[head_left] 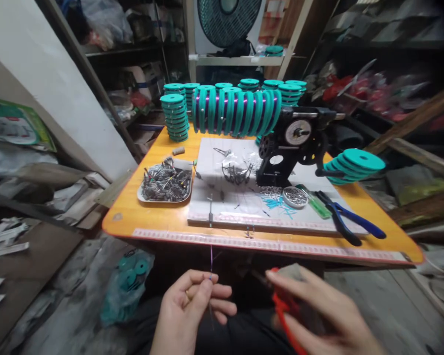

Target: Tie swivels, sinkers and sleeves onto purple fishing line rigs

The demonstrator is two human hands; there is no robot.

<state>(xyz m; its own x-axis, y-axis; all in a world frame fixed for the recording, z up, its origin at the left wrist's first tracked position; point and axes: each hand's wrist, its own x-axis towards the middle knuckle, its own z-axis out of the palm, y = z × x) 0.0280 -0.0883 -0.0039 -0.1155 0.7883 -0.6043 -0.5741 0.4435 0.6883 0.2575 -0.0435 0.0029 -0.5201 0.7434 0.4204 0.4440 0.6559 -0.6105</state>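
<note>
The line [211, 256] runs down from a small metal clip [210, 213] at the near edge of the white board [203, 190] into the left hand [188, 308], below the counter's front edge. There the grip is together, thumb pressed to forefinger on the line, the other fingers loosely spread. The right hand [325, 315] is closed around a red thing [283, 305], well apart from the line (too blurred to name).

The counter [124, 212] is orange wood, with a ruler strip [244, 241] along its near edge. Beyond it are a fan [229, 19] and crowded shelves [122, 49]; a bag [128, 286] of teal spools lies low on the left.

On the board, the black winder [277, 162] stands behind a dish [295, 203] of small metal bits and blue tubes [276, 203], its row of spools [237, 111] reaching left and hiding part of the stacks behind. Pliers [340, 209] lie across the board's right end. A tray [163, 200] heaped with wire pieces sits beside its left edge.
</note>
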